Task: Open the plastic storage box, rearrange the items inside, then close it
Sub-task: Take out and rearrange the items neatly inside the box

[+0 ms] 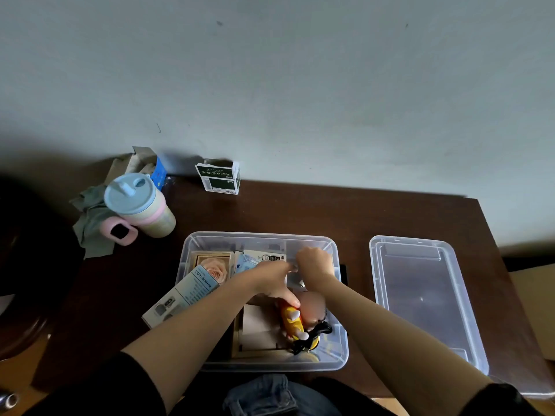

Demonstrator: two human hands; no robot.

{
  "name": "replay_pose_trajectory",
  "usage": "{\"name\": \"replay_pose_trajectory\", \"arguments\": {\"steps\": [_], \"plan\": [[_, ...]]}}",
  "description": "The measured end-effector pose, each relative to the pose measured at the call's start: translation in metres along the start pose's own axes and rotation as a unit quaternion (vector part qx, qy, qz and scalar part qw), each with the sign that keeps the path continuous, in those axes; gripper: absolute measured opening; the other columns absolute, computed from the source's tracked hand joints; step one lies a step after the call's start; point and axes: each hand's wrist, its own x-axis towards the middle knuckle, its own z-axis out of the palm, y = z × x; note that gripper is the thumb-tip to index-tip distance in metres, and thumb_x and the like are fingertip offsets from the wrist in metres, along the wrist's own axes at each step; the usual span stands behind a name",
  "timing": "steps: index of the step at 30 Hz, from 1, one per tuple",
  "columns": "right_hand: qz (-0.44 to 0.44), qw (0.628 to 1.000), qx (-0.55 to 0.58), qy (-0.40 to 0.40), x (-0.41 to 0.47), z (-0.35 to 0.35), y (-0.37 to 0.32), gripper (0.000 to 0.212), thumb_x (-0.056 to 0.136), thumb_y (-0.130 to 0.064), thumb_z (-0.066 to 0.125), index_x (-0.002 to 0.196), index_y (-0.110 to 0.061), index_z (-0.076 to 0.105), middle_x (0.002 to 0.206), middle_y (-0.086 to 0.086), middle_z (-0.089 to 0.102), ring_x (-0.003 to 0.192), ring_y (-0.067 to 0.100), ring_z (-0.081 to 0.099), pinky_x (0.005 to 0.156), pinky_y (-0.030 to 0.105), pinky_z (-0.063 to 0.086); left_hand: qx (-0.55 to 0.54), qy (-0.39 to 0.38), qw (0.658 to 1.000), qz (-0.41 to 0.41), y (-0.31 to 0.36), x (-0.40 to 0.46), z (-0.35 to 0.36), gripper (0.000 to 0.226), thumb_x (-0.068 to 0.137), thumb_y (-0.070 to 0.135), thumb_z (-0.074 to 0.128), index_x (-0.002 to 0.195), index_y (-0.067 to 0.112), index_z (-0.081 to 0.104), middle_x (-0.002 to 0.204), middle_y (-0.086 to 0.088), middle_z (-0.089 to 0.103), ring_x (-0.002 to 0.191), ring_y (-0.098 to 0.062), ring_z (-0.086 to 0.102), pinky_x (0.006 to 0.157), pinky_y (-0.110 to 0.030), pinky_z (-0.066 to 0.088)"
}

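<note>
Inside the box [192, 244], which stands open on the table [354, 217] in front of me, both my hands are working. My left hand [274, 277] reaches over the middle of the box; its fingers point toward my right hand, and its thumb [289, 298] goes down and touches the yellow toy [292, 321]. My right hand [315, 261] is just beside the left one, over the far right part of the box, with the fingers curled. Between the two hands there is something small and shiny, but it is blurred and I cannot tell what it is, or if my right hand pinches it.

Under my left hand lies the toy, next to a black cable [315, 336]. To the left of the toy, below my left wrist, there is a flat beige card [258, 324]. Beyond my left hand I see a small packet [264, 257] with blue print, and to the left of it a rose box [214, 265]. A long carton [183, 295] leans over the left wall of the box, beside my left forearm.

Well to the right of my right arm the lid [420, 295] lies on the table, apart from the box. Far to the left of my left hand stands a cup [139, 205] with a blue top, on a grey cloth [90, 232]. Behind, near the wall, stands a green pack [219, 177].
</note>
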Motion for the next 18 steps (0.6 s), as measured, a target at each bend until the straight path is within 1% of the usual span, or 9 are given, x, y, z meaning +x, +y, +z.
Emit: {"name": "replay_pose_trajectory", "arguments": {"steps": [2,4,7,9,12,14,15,16,18], "plan": [[0.002,1.0,0.0,0.004,0.0,0.002,0.0,0.019,0.09,-0.004,0.054,0.106,-0.006,0.065,0.108,0.008,0.066,0.1,0.023,0.064,0.072,0.027,0.05,0.0,-0.014,1.0,-0.001,0.001,0.0,-0.003,0.082,0.074,0.042,0.077,0.143,0.019,0.039,0.145,0.003,0.046,0.13,-0.021,0.044,0.107,-0.034,0.035],[0.005,1.0,0.008,0.006,-0.001,0.003,-0.001,0.02,0.091,-0.005,0.051,0.107,-0.005,0.065,0.109,0.009,0.065,0.1,0.023,0.064,0.073,0.027,0.05,-0.005,-0.031,0.999,-0.002,0.004,0.0,-0.006,0.076,0.077,0.038,0.075,0.141,0.018,0.04,0.143,0.001,0.048,0.126,-0.021,0.047,0.105,-0.034,0.037],[0.022,0.999,0.044,0.007,-0.011,-0.002,0.001,0.021,0.091,-0.007,0.053,0.109,-0.005,0.064,0.11,0.01,0.064,0.1,0.026,0.064,0.074,0.029,0.051,-0.056,-0.051,0.997,-0.021,0.006,0.004,-0.008,0.049,0.085,0.024,0.065,0.131,0.012,0.05,0.132,-0.01,0.056,0.11,-0.022,0.054,0.093,-0.032,0.041],[0.017,0.998,0.066,0.008,-0.022,-0.005,0.004,0.025,0.087,-0.006,0.056,0.112,-0.004,0.062,0.109,0.012,0.064,0.1,0.028,0.064,0.074,0.031,0.051,-0.071,-0.053,0.995,-0.041,0.007,0.009,-0.008,0.04,0.09,0.017,0.055,0.129,0.011,0.051,0.127,-0.011,0.057,0.11,-0.025,0.055,0.094,-0.036,0.043],[-0.021,0.997,0.077,-0.017,-0.041,-0.001,0.005,0.025,0.091,-0.007,0.048,0.113,-0.006,0.061,0.108,0.014,0.064,0.098,0.03,0.063,0.072,0.032,0.047,-0.064,-0.049,0.995,-0.054,0.009,0.017,-0.006,0.037,0.092,0.01,0.045,0.129,0.007,0.047,0.129,-0.013,0.056,0.115,-0.029,0.053,0.095,-0.036,0.041],[-0.041,0.992,0.109,-0.056,-0.048,0.007,0.002,0.019,0.095,-0.012,0.044,0.094,-0.01,0.063,0.101,0.013,0.066,0.087,0.027,0.061,0.065,0.03,0.04,-0.069,-0.05,0.994,-0.064,0.011,0.023,-0.003,0.04,0.093,0.011,0.043,0.132,0.003,0.043,0.132,-0.017,0.053,0.119,-0.032,0.05,0.095,-0.036,0.04],[-0.042,0.987,0.133,-0.085,-0.048,0.012,0.001,0.022,0.095,-0.012,0.041,0.084,-0.012,0.06,0.099,0.014,0.065,0.082,0.027,0.058,0.064,0.03,0.037,-0.07,-0.052,0.994,-0.07,0.012,0.025,-0.001,0.044,0.093,0.012,0.044,0.136,0.001,0.038,0.135,-0.018,0.05,0.122,-0.032,0.049,0.098,-0.036,0.038],[-0.041,0.981,0.156,-0.108,-0.048,0.015,-0.001,0.025,0.095,-0.01,0.039,0.082,-0.011,0.059,0.098,0.015,0.064,0.081,0.028,0.056,0.064,0.031,0.037,-0.07,-0.053,0.993,-0.074,0.013,0.028,0.0,0.048,0.093,0.013,0.045,0.138,0.0,0.035,0.138,-0.018,0.048,0.125,-0.032,0.047,0.101,-0.037,0.038],[-0.029,0.969,0.207,-0.135,-0.046,0.021,-0.002,0.027,0.095,-0.008,0.036,0.095,-0.003,0.062,0.102,0.018,0.064,0.083,0.03,0.056,0.066,0.033,0.038,-0.071,-0.056,0.993,-0.078,0.014,0.035,0.004,0.051,0.091,0.011,0.047,0.139,0.003,0.034,0.141,-0.017,0.046,0.127,-0.03,0.046,0.103,-0.036,0.038]]}}
